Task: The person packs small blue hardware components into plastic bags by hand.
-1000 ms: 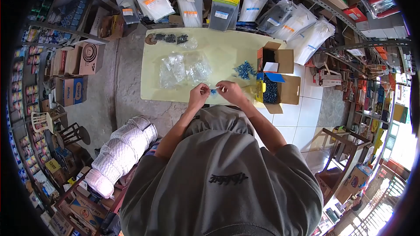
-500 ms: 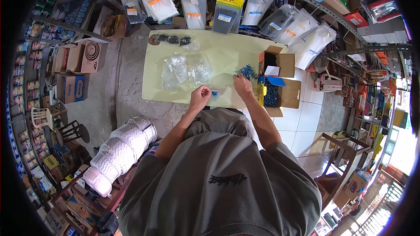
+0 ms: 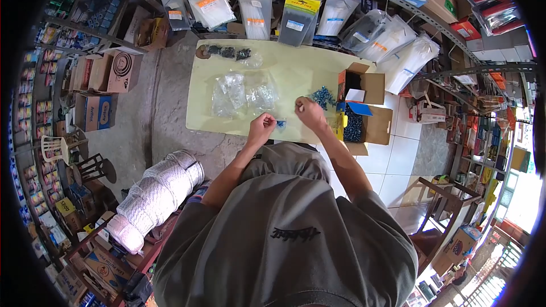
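My left hand (image 3: 261,128) is closed in a pinch on the edge of a small clear plastic bag (image 3: 281,125), which has a few blue pieces in it. To its right, my right hand (image 3: 311,114) is above the table with its fingers curled together; whatever they hold is too small to make out. Just beyond that hand lies a loose pile of small blue screws (image 3: 323,97). An open cardboard box (image 3: 353,125) full of similar dark blue pieces stands at the table's right edge.
Flat clear plastic bags (image 3: 245,93) lie mid-table. Dark packets (image 3: 228,52) rest at the far left of the yellowish table (image 3: 199,119). A second open box (image 3: 372,87) adjoins the first. Packs of cable ties (image 3: 299,20) hang above the far edge; a wrapped rope roll (image 3: 156,199) is at left.
My right hand has drawn back from the screw pile, slightly left and towards the small bag, and its fingers have curled in. My left hand stays at the bag.
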### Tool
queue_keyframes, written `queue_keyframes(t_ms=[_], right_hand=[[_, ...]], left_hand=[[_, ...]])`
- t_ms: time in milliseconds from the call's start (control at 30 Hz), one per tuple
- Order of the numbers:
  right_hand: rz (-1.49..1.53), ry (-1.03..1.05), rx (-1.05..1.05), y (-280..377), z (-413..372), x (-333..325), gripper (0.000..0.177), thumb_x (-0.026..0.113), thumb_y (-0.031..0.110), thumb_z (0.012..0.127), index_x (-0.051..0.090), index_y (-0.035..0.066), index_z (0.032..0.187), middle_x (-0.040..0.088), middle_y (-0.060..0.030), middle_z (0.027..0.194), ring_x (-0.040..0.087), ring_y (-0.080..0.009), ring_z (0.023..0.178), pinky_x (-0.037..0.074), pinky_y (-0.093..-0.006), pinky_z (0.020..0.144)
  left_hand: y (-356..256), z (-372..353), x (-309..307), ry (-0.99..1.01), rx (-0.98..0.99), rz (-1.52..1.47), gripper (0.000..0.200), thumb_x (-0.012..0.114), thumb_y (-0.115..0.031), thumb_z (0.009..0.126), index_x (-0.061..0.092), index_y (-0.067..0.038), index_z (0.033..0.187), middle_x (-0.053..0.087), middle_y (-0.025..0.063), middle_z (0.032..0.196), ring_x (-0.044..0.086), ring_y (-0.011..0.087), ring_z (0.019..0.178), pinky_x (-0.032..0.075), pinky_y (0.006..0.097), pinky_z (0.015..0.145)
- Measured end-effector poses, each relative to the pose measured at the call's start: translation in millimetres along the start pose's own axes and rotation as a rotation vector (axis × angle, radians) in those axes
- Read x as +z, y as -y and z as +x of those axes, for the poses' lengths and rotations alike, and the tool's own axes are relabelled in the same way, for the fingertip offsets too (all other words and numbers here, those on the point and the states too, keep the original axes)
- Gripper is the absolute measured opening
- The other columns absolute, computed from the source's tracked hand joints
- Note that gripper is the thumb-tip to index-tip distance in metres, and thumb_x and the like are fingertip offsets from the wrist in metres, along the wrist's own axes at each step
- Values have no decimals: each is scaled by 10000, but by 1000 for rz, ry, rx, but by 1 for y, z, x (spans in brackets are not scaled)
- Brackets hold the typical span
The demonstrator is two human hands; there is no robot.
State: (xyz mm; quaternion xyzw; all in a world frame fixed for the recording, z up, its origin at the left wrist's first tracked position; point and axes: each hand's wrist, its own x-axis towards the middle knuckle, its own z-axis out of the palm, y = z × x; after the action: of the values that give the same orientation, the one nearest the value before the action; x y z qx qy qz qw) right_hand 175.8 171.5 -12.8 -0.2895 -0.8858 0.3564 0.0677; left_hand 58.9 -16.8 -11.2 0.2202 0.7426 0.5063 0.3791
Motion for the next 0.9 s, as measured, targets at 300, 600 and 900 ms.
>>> queue_keyframes(t_ms=[300, 600, 900], right_hand=[[156, 154, -302, 54, -41, -18, 179, 648, 130, 823, 617, 104, 997, 637, -74, 954, 648, -269, 775, 534, -379, 677], [-82, -99, 100, -21, -32, -21, 215, 616, 93, 814, 595, 86, 1028, 599, -117, 1006, 638, -349, 862, 542, -432, 734], [-207, -115, 255, -64, -16, -15, 175, 610, 90, 814, 590, 45, 982, 599, -203, 958, 614, -413, 881, 524, -483, 755]], left_hand=[[-3, 1, 1, 17, -51, 81, 87, 638, -44, 875, 597, 9, 929, 633, 46, 755, 622, 97, 665, 504, 242, 614], [-2, -1, 1, -27, 15, 32, 90, 659, -68, 836, 609, -8, 879, 632, 33, 734, 585, 91, 650, 478, 243, 609], [0, 0, 1, 4, 12, 73, 115, 657, -87, 868, 598, -7, 925, 633, 52, 791, 634, 103, 658, 512, 241, 610]])
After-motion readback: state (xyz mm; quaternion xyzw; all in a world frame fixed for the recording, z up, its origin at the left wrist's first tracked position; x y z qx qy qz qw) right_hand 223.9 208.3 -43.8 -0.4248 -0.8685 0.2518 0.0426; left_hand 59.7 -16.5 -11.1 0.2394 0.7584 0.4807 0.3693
